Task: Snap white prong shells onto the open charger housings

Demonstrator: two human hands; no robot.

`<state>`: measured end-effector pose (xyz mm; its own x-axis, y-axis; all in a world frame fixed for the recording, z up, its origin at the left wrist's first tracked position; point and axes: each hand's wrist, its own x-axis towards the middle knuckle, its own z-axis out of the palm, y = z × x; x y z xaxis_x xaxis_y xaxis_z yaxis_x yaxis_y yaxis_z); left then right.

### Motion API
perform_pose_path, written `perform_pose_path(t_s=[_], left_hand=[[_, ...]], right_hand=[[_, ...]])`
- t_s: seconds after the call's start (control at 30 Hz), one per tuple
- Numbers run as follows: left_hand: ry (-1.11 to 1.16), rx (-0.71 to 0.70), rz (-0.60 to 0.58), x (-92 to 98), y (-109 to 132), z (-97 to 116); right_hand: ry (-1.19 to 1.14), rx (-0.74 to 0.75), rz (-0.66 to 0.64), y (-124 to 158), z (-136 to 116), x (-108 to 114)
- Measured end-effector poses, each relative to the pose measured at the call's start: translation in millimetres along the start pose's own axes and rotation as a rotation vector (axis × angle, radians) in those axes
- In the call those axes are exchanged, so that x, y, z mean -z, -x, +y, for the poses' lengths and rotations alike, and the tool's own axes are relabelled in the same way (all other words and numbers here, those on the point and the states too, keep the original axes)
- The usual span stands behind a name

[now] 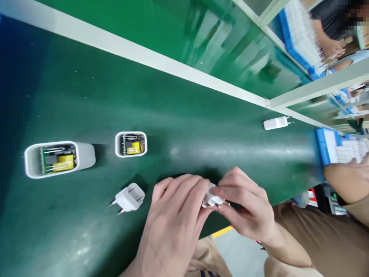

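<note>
My left hand (177,209) is closed round a white charger (212,199) above the table's near edge; its body is mostly hidden by my fingers. My right hand (249,204) pinches the end with two metal pins, which point right. To the left, a loose white plug part (131,196) with two pins lies on the green table. Beyond it stands a small white charger housing (145,144), open at the top, with a circuit board and yellow component inside. A second open housing (86,156) of this kind is farther left.
A whole white charger (275,123) lies at the right, near the white metal frame bar (173,67) crossing the green table (100,104). Blue trays (323,148) of white chargers stand at the right. A co-worker's arm (343,181) is close on that side; another person's hand (331,48) shows farther back.
</note>
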<state>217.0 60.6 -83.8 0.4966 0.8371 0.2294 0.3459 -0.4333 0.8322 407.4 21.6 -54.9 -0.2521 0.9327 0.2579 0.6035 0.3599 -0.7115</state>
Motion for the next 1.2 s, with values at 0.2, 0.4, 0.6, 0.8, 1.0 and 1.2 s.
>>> perform_pose_path(t_s=[0.2,0.4,0.6,0.8,1.0,1.2], left_hand=[[-0.017,-0.033,-0.034,0.2,-0.1,-0.4],[-0.055,-0.059,-0.021,0.2,1.8,-1.8],[-0.053,-0.051,-0.026,-0.5,3.1,-1.0],[-0.065,-0.045,-0.005,-2.1,1.9,-1.5],[-0.099,-0.069,0.013,-0.1,0.3,-0.4],[-0.094,-0.057,-0.007,-1.7,3.1,-1.5]], right_hand=[[0.078,-0.035,-0.058,2.6,-2.0,1.6],[-0.109,-0.104,-0.082,-1.8,-0.1,8.0],[-0.186,-0.109,0.070,4.3,7.3,-5.2],[0.100,0.141,0.108,11.0,12.3,-13.6],[0.137,0.238,0.138,9.4,16.7,-14.2],[-0.134,-0.086,0.238,9.9,14.2,-8.8]])
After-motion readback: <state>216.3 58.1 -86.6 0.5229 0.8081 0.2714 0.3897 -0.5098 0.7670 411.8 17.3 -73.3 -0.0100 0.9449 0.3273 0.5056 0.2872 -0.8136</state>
